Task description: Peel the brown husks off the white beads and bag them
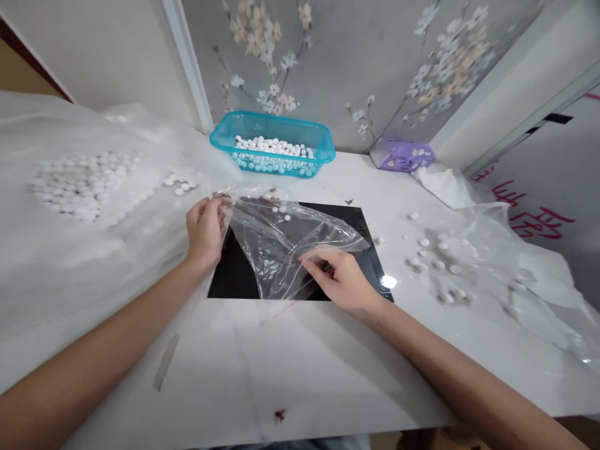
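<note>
A clear plastic bag (276,250) is spread over a black rectangular sheet (375,269) on the white table. My left hand (206,228) pinches the bag's upper left corner, where small reddish-brown bits show at the fingertips. My right hand (340,275) has thumb and forefinger pressed together on the bag's near edge. A few small white balls (281,212) lie at the far side of the bag; whether they are inside or beneath it I cannot tell.
Behind stands a blue plastic basket (276,164) with many white balls. A purple tissue pack (404,155) lies at the back right. Large plastic bags with white balls flank me, one left (89,184), one right (469,250). A brown scrap (280,415) lies near the front edge.
</note>
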{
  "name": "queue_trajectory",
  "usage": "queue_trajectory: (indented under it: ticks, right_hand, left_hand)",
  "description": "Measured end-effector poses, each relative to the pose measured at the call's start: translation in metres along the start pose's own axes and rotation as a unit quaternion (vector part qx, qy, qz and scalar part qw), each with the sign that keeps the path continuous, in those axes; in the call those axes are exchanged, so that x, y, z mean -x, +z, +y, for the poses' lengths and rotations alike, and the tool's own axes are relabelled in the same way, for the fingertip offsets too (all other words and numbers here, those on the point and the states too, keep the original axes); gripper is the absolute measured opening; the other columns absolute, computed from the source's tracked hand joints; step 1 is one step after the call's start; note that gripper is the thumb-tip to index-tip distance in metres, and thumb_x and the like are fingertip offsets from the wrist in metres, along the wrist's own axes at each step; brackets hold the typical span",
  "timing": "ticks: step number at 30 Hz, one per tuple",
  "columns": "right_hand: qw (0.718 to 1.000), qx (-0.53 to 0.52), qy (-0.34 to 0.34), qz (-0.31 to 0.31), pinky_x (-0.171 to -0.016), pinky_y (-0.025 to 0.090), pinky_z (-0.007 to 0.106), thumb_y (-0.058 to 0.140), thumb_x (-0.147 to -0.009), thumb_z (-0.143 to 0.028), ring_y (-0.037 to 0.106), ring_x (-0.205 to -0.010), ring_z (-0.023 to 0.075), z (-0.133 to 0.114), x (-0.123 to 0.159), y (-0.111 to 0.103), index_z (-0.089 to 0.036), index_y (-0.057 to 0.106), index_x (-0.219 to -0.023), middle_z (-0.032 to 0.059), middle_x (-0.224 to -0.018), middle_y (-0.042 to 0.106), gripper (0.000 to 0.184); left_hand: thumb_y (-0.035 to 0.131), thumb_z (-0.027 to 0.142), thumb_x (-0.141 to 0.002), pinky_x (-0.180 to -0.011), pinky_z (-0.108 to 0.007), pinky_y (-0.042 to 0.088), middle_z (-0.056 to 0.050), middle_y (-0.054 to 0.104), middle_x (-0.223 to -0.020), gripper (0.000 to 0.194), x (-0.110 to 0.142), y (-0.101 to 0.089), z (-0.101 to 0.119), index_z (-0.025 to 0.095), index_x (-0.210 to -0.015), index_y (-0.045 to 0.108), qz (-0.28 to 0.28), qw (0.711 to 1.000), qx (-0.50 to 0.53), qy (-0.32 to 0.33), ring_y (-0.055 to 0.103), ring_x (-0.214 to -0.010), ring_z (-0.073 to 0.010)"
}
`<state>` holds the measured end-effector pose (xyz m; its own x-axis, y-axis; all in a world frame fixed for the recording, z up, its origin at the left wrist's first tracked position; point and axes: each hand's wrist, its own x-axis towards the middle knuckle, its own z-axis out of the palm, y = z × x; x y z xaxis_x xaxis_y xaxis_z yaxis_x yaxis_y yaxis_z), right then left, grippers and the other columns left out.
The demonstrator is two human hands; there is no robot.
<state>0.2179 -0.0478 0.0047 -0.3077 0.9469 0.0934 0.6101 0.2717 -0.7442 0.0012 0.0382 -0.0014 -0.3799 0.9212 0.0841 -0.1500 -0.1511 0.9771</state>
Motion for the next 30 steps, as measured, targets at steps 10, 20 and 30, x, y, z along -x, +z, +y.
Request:
queue_trajectory:
  ticks: [10,20,30]
  right_hand:
    - [0.998,0.054,-0.012,0.039,-0.064,0.047,0.026,0.045,-0.088,-0.023,0.060,-0.076,0.0154,-0.003,0.001,0.012,-0.018,0.064,-0.093,0.0068,-0.095,0.066,0.021]
    - [0.991,0.129,0.037,-0.012,-0.065,0.045,0.026,0.042,-0.090,-0.024,0.059,-0.071,0.0149,-0.011,-0.001,0.008,-0.018,0.064,-0.096,0.0073,-0.095,0.061,0.024]
    - [0.960,0.269,-0.039,-0.072,-0.056,0.043,0.025,0.031,-0.093,-0.021,0.061,-0.076,0.0171,-0.008,0.001,0.009,-0.019,0.049,-0.127,0.0105,-0.105,0.059,0.039]
  left_hand:
    - [0.055,0.018,-0.068,-0.034,-0.021,0.009,0.008,0.020,-0.044,0.011,0.001,0.000,0.000,0.015,-0.060,0.060,-0.008,1.000,-0.001,0.007,0.017,-0.036,-0.0045]
    - [0.051,0.013,-0.064,-0.035,-0.020,0.011,0.006,0.025,-0.044,0.013,0.000,0.000,0.002,0.016,-0.056,0.061,-0.014,0.999,0.027,0.018,0.019,-0.038,-0.0052]
    - [0.051,0.016,-0.058,-0.037,-0.022,0.011,0.006,0.025,-0.042,0.009,0.000,0.000,0.001,0.017,-0.051,0.056,-0.033,0.998,0.055,0.027,0.016,-0.038,-0.0045]
